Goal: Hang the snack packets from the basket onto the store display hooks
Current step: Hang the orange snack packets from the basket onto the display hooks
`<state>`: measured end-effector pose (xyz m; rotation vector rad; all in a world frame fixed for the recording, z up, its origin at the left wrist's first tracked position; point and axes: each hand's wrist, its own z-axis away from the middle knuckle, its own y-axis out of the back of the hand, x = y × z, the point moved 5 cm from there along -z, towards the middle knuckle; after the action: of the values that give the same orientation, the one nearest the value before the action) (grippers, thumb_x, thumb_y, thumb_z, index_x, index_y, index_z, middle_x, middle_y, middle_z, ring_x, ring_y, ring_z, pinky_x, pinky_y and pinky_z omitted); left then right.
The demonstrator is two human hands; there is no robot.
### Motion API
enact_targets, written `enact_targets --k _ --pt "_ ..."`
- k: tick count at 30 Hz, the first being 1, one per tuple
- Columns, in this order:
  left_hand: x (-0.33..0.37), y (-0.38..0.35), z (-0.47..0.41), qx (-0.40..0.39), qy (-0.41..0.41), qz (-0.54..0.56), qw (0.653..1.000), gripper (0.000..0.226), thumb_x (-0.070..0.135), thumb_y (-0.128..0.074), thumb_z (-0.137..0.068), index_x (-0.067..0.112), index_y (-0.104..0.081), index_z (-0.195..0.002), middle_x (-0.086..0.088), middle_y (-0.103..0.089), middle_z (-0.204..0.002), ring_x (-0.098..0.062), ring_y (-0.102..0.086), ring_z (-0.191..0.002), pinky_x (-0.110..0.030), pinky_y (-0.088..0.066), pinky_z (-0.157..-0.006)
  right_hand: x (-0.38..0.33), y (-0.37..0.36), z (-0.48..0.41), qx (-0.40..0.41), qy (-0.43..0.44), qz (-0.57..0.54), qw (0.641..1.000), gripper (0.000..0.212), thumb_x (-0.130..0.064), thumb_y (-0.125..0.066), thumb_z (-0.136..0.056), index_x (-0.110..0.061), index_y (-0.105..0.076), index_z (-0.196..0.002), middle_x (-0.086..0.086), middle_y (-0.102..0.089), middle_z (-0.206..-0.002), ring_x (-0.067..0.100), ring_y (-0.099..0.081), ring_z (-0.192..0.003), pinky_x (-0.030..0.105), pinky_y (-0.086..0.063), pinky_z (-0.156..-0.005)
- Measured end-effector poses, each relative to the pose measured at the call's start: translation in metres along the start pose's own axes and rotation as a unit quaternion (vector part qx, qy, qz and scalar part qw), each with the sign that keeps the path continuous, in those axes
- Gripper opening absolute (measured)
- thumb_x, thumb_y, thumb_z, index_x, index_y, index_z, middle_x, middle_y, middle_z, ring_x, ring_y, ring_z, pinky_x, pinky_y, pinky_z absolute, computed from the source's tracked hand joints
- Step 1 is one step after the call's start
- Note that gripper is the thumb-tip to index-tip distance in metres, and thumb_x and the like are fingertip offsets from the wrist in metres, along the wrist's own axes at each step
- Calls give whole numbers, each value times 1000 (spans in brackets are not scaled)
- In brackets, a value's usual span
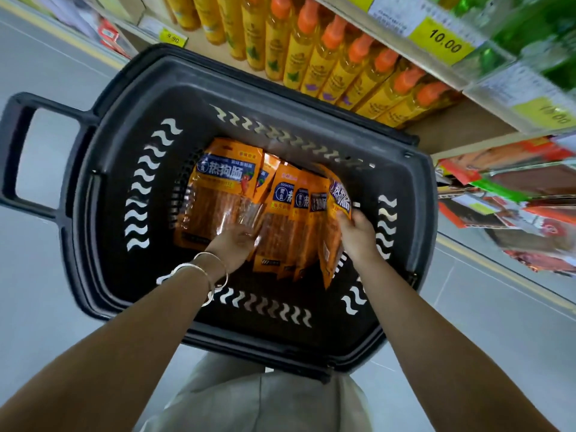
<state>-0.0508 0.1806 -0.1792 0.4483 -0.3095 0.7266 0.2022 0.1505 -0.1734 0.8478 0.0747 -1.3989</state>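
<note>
Reaching down with both hands, you are working inside the black basket (218,98), which is sitting on the pale floor (46,275) with its handle (9,157) pointing to your left. The orange snack packets (224,185) are all lying in the bottom of the basket, leaning on one another in a row with their printed tops pointing toward the shelf (452,129).

Your right hand (358,235) is closing its grip on the rightmost packet (338,194), with the thumb and fingers pinching its edge just below the label, and the packet is tilting away from the rest of the row.

Your left hand (233,244), with thin bracelets (202,269) circling the wrist, is touching the clear lower part of the packets at the left of the row. Whether its grip is closing on one of them you cannot tell, since the film is blurring the fingertips.

Beyond the basket, yellow bottles (330,67) with orange caps are standing in a line on the shelf, below a yellow price tag (444,42). Red and green hanging packs (514,194) are showing at the right, blurred.
</note>
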Motion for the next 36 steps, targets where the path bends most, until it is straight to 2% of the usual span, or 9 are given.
enact_targets --k 4,7,10,15,20,23,26,32,36 --pt "18 -10 14 -96 -49 16 994 63 23 -60 -87 30 -32 -142 2 -46 -141 -10 -57 -90 -24 -47 -78 -25 6 31 -55 8 -109 992 10 -32 -53 -95 -37 -60 -90 -10 -68 -91 -1 -67 -77 14 -52 -60" --pt "37 -15 25 -136 -123 -35 982 103 46 -74 -67 40 -8 -146 15 -30 -147 -5 -36 -126 -35 -33 -106 -45 -6 46 -109 3 -157 982 7 -29 -54 -95 -34 -59 -94 -7 -68 -96 1 -68 -80 16 -52 -60" --pt "51 -18 30 -149 -147 -40 977 123 56 -76 -53 46 6 -144 22 -35 -133 -4 -39 -121 -31 -36 -103 -63 -34 58 -180 -32 -197 963 7 -30 -56 -93 -31 -56 -101 -3 -66 -105 9 -67 -87 22 -56 -67" --pt "31 9 18 6 -105 -25 994 60 9 -57 -82 25 -35 -136 4 -63 -95 -10 -60 -79 -19 -45 -62 -70 -81 68 -305 -60 -218 925 51 -45 -63 -83 -27 -48 -128 -3 -51 -131 14 -52 -117 30 -47 -95" --pt "-7 36 3 62 -13 79 995 20 25 -54 -91 30 -53 -110 3 -58 -94 -20 -58 -92 -25 -37 -79 -19 -74 18 -104 -75 -146 981 34 -31 -50 -96 -27 -49 -129 0 -50 -136 16 -51 -117 30 -44 -94" --pt "-21 43 -5 64 28 109 992 48 50 -45 -93 29 -42 -137 -2 -52 -130 -20 -49 -116 -26 -30 -90 26 -65 -12 -25 -124 -87 988 39 -28 -41 -100 -22 -42 -138 5 -53 -132 14 -55 -96 28 -42 -78" --pt "-30 53 -15 73 53 116 989 57 56 -36 -94 30 -31 -144 -1 -34 -150 -25 -32 -136 -31 -26 -104 63 -70 -34 -43 -180 -38 982 42 -36 -35 -101 -27 -36 -142 7 -49 -138 23 -53 -113 38 -41 -94" --pt "-41 64 -23 100 56 105 988 56 56 -32 -95 30 -31 -144 -3 -36 -149 -26 -33 -136 -33 -26 -106 72 -106 -41 -73 -250 -95 961 51 -49 -29 -99 -35 -22 -147 7 -38 -147 30 -40 -132 46 -32 -109" --pt "-45 69 -22 128 55 128 982 52 57 -31 -94 32 -38 -140 -2 -46 -141 -26 -41 -130 -31 -29 -98 50 -115 -35 -22 -134 45 990 48 -34 -31 -102 -17 -30 -146 13 -35 -149 32 -36 -134 39 -30 -110"
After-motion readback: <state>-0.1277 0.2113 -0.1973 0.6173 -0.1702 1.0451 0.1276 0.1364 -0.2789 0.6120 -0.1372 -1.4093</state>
